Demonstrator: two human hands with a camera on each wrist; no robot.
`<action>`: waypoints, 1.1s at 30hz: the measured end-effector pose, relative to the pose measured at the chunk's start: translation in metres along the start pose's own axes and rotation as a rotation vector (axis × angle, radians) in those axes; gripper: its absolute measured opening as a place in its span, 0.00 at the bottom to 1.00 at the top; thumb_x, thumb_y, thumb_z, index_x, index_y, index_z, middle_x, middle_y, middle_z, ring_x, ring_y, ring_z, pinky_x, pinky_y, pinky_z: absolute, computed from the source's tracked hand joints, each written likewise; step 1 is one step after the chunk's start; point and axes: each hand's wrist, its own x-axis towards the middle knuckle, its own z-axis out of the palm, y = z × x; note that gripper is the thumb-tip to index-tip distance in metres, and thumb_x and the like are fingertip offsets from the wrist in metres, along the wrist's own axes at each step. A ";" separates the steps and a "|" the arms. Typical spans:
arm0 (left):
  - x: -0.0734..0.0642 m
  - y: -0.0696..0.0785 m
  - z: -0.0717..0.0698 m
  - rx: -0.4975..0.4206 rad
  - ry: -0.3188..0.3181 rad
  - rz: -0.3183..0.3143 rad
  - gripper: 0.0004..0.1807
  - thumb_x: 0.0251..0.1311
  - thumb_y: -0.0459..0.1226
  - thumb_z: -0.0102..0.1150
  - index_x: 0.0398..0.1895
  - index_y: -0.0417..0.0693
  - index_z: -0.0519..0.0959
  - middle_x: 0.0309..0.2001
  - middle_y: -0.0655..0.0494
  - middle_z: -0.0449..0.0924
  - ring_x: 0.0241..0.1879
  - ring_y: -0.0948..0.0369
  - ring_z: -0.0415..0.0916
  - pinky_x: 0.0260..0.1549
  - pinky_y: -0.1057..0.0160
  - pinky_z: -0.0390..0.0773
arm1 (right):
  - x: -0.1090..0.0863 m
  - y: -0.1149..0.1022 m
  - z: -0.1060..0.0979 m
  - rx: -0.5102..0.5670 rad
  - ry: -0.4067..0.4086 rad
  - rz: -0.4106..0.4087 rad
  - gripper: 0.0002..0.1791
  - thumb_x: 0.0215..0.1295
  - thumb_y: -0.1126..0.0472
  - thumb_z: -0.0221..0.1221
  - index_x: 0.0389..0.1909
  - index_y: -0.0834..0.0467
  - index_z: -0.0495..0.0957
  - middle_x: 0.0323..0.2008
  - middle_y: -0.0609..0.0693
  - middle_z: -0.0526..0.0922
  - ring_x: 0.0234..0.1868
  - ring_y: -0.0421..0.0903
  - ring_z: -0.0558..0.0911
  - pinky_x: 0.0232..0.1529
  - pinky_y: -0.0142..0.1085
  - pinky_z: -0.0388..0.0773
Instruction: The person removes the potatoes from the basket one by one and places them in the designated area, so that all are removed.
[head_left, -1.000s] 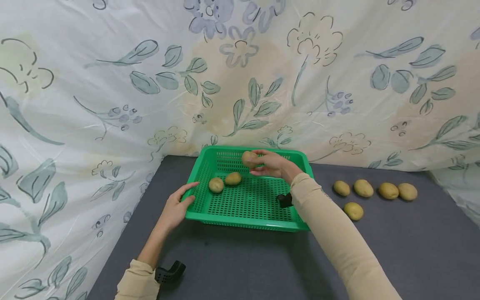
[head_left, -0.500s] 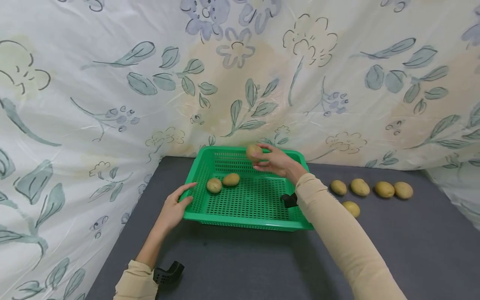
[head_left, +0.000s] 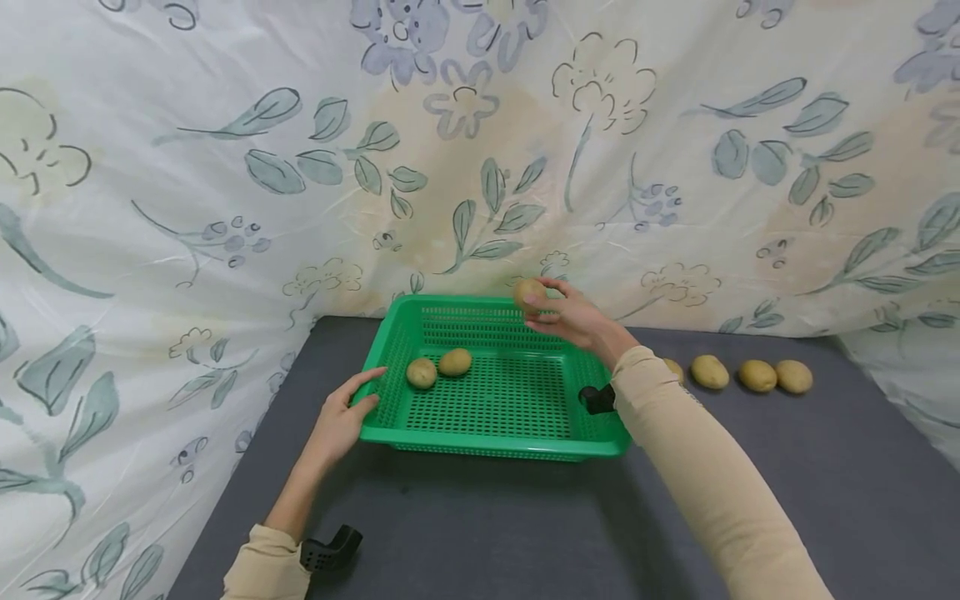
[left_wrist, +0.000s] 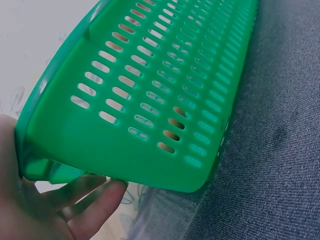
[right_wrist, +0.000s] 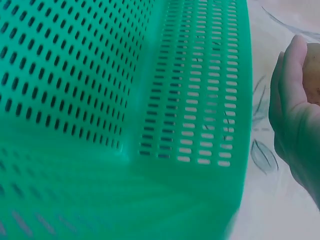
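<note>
My right hand (head_left: 573, 315) holds a potato (head_left: 529, 295) between thumb and fingers, over the back rim of a green plastic basket (head_left: 491, 448). In the right wrist view the same potato (right_wrist: 312, 75) shows partly at the right edge, beyond the basket wall (right_wrist: 125, 190). My left hand (head_left: 341, 421) grips the basket's left rim. Seen from the left wrist, its fingers and thumb (left_wrist: 102, 207) close round the rim's corner. Two potatoes lie inside the basket, a rounder potato (head_left: 422, 373) and an oval potato (head_left: 455, 362) beside it.
Several potatoes stand in a row right of the basket, among them one potato (head_left: 709, 372) and another potato (head_left: 794, 377); the right sleeve (head_left: 697, 442) partly covers the row's near end. A dark cloth (head_left: 480, 525) covers the table. Behind hangs a floral curtain (head_left: 480, 167).
My right hand has moved up and to the right with the potato, from inside the basket to its back rim. My left hand stays on the rim. The sleeve now hides the nearest loose potato.
</note>
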 end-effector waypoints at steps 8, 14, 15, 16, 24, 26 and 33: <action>0.000 -0.001 0.002 -0.007 -0.001 -0.017 0.23 0.72 0.34 0.45 0.69 0.48 0.65 0.70 0.41 0.55 0.67 0.44 0.54 0.59 0.40 0.59 | -0.010 -0.008 -0.022 -0.018 0.024 -0.034 0.37 0.71 0.67 0.52 0.74 0.52 0.46 0.65 0.62 0.53 0.56 0.61 0.70 0.60 0.47 0.67; 0.000 0.001 0.002 -0.011 0.003 -0.034 0.23 0.72 0.35 0.44 0.69 0.48 0.65 0.70 0.40 0.54 0.68 0.44 0.52 0.59 0.40 0.59 | -0.017 -0.019 -0.032 -0.023 0.046 -0.050 0.39 0.69 0.66 0.54 0.75 0.52 0.45 0.63 0.61 0.55 0.48 0.54 0.76 0.60 0.47 0.66; 0.000 0.001 0.002 -0.012 0.005 -0.036 0.23 0.72 0.35 0.44 0.69 0.48 0.65 0.70 0.40 0.54 0.68 0.44 0.52 0.59 0.40 0.59 | -0.018 -0.021 -0.034 -0.023 0.047 -0.053 0.39 0.69 0.66 0.54 0.75 0.52 0.44 0.63 0.61 0.55 0.47 0.53 0.77 0.60 0.46 0.67; 0.000 0.001 0.002 -0.014 0.007 -0.036 0.23 0.72 0.35 0.44 0.69 0.48 0.65 0.70 0.40 0.54 0.68 0.44 0.52 0.59 0.40 0.59 | -0.019 -0.022 -0.036 -0.025 0.047 -0.054 0.40 0.69 0.66 0.54 0.75 0.52 0.44 0.63 0.61 0.55 0.46 0.52 0.78 0.59 0.45 0.68; 0.001 0.002 0.006 -0.005 0.007 -0.027 0.23 0.72 0.34 0.44 0.69 0.48 0.64 0.71 0.41 0.54 0.69 0.44 0.49 0.60 0.40 0.56 | -0.036 -0.026 -0.059 -0.059 0.035 -0.083 0.39 0.71 0.66 0.51 0.75 0.53 0.40 0.62 0.60 0.56 0.46 0.50 0.78 0.62 0.46 0.65; 0.001 0.002 0.006 -0.007 0.004 -0.031 0.23 0.72 0.34 0.44 0.70 0.48 0.64 0.71 0.41 0.53 0.69 0.44 0.49 0.61 0.40 0.56 | -0.040 -0.026 -0.066 -0.060 0.040 -0.086 0.38 0.71 0.66 0.51 0.74 0.53 0.41 0.60 0.58 0.57 0.45 0.49 0.79 0.60 0.45 0.67; 0.002 0.002 0.005 -0.003 0.007 -0.021 0.23 0.73 0.34 0.43 0.70 0.47 0.64 0.71 0.40 0.53 0.68 0.43 0.51 0.59 0.39 0.58 | -0.058 -0.031 -0.095 -0.067 0.039 -0.105 0.35 0.71 0.65 0.52 0.72 0.52 0.44 0.55 0.56 0.61 0.42 0.47 0.81 0.50 0.38 0.76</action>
